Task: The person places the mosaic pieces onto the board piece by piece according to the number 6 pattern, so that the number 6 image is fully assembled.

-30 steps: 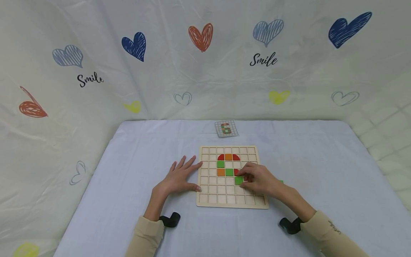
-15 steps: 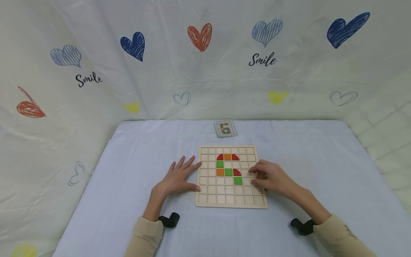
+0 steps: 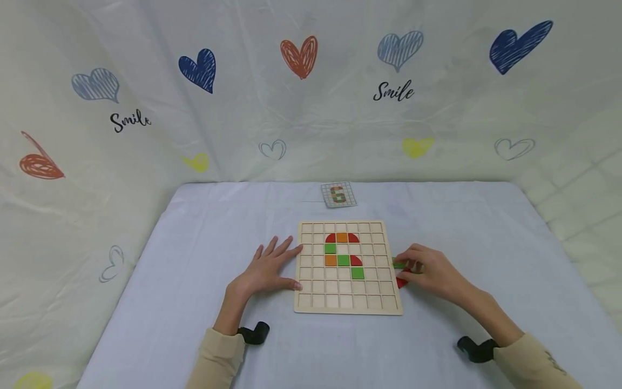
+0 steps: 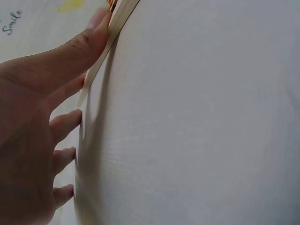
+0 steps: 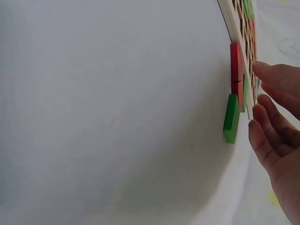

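Observation:
A wooden grid board lies on the table, with red quarter-round, orange and green square tiles in its cells. My left hand is spread at the board's left side, its thumb and index finger at the rim. Just off the right edge, my right hand hovers over loose tiles, thumb and fingertips apart with nothing visible between them. Beneath those fingers show a green tile and a red tile, partly hidden. The right wrist view has a green tile beside red tiles along the board edge.
Behind the board lies a small pattern card with a gridded figure in red, orange and green. A white cloth covers the table, and a sheet printed with hearts hangs behind it.
My right hand has drawn back rightward from the red quarter-round tile on the board to the loose tiles beside it. The red tile stays in its cell. My left hand keeps its place.

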Motion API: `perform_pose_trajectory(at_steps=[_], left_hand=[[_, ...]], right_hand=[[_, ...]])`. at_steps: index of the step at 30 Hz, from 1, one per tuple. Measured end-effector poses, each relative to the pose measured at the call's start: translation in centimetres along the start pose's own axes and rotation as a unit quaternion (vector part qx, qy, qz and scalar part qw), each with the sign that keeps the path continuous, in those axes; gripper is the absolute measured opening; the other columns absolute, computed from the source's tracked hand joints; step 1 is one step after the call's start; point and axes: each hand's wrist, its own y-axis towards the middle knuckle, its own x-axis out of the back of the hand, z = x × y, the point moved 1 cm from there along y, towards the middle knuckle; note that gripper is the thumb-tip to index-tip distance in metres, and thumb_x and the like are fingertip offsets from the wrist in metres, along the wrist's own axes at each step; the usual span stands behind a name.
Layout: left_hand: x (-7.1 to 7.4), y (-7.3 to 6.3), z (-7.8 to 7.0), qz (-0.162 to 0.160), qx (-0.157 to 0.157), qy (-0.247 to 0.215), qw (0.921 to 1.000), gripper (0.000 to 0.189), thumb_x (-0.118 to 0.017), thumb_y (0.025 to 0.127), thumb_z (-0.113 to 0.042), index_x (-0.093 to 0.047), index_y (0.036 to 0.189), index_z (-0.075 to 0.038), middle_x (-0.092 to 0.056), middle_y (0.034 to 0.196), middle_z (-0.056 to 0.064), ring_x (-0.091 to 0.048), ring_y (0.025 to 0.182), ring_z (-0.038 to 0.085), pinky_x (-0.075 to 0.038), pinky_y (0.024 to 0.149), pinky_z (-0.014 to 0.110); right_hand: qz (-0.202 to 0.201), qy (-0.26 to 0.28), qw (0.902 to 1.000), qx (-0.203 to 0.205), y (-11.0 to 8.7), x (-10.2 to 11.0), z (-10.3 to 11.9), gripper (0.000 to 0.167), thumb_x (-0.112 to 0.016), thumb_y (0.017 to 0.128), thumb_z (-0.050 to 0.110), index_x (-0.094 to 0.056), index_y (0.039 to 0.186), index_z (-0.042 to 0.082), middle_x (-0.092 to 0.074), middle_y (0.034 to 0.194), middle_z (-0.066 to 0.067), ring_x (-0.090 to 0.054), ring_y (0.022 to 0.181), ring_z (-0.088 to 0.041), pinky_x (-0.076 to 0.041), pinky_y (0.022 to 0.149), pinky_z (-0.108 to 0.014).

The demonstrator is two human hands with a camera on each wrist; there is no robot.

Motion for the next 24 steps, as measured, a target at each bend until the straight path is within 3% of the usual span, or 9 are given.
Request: perform_pose_trajectory(at_steps=[9,24], left_hand=[[0.0,0.1,0.0,0.003,0.003,0.004,1.0000,0.094,-0.081,0.083,-0.055,-0.035,0.162,-0.030,-0.016,0.174,0.001,0.000,0.161,0.037,-0.002,0.126,0.065],[0.0,0.1,-0.2,0.005,0.007,0.003,1.0000,0.094,-0.080,0.083,-0.055,-0.035,0.162,-0.029,-0.015,0.174,0.001,0.000,0.161,0.036,-0.001,0.126,0.064]], right_hand=[[-0.024,-0.028,0.9993,0.009,-1.0,0.6,-1.0,0.029,-0.090,0.073,0.004,-0.078,0.099,0.008,-0.067,0.088,0.004,-0.058,0.076,-0.010,-0.052,0.063,-0.024],[0.000,-0.031,0.9989,-0.034,-2.4,1.1,-1.9,0.033,-0.090,0.074,0.004,-0.077,0.104,0.009,-0.068,0.093,0.005,-0.056,0.080,-0.010,-0.053,0.067,-0.022]])
